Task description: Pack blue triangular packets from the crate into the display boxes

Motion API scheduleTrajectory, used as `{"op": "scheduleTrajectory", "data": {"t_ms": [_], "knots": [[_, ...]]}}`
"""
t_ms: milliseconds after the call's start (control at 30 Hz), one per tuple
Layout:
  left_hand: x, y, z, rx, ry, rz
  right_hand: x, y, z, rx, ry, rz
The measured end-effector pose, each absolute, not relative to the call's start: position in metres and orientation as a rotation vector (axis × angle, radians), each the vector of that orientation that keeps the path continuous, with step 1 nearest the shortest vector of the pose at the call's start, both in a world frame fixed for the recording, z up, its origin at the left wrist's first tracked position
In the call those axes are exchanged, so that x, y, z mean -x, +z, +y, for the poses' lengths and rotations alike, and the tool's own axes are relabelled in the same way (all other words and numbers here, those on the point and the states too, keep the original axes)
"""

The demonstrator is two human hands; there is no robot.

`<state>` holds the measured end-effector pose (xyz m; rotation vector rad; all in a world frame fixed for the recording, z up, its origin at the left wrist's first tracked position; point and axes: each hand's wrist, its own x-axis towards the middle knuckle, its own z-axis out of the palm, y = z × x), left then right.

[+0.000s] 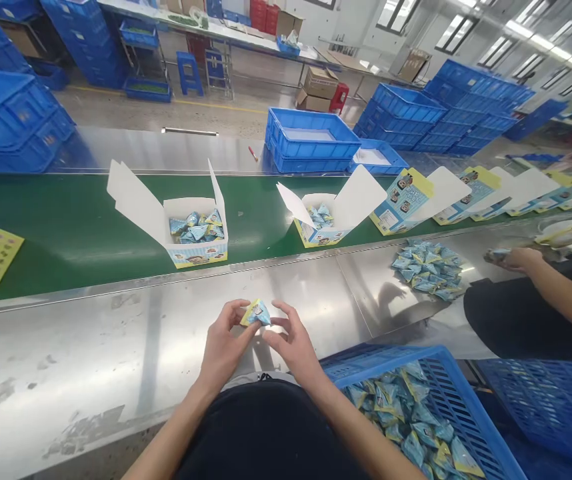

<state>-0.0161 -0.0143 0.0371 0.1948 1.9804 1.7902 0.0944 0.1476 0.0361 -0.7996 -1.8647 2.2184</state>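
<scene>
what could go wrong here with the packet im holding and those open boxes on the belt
1. The small packet is pinched only at the fingertips of the left hand and right hand; it could slip onto the steel counter.
2. The nearest open box is already heaped to its rim, so another packet may spill onto the green belt.
</scene>
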Motion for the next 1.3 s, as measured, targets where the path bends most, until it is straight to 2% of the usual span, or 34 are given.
{"op": "scheduleTrajectory", "data": {"t_ms": [67, 167, 333, 633, 867, 1067, 1300], "knots": [[0.011, 0.043, -0.016, -0.284, 1.732, 2.057, -0.094, 0.041, 0.142, 0.751, 2.090, -1.975], [0.006, 0.048, -0.018, -0.397, 1.687, 2.076, -0.092, 0.046, 0.138, 0.745, 2.099, -1.952], [0.005, 0.043, -0.017, -0.202, 1.843, 1.712, -0.091, 0.048, 0.137, 0.708, 2.015, -1.926], [0.003, 0.034, -0.012, 0.062, 1.921, 1.432, -0.104, 0.038, 0.139, 0.311, 1.439, -2.296], [0.007, 0.024, -0.009, 0.178, 1.940, 1.439, -0.113, 0.027, 0.145, 0.198, 1.406, -2.414], [0.015, 0.009, -0.012, 0.336, 1.944, 1.380, -0.144, 0.010, 0.164, 0.464, 1.313, -2.240], [0.026, 0.004, -0.019, 0.375, 1.873, 1.140, -0.277, -0.032, 0.261, 1.371, 0.925, -1.480]]}}
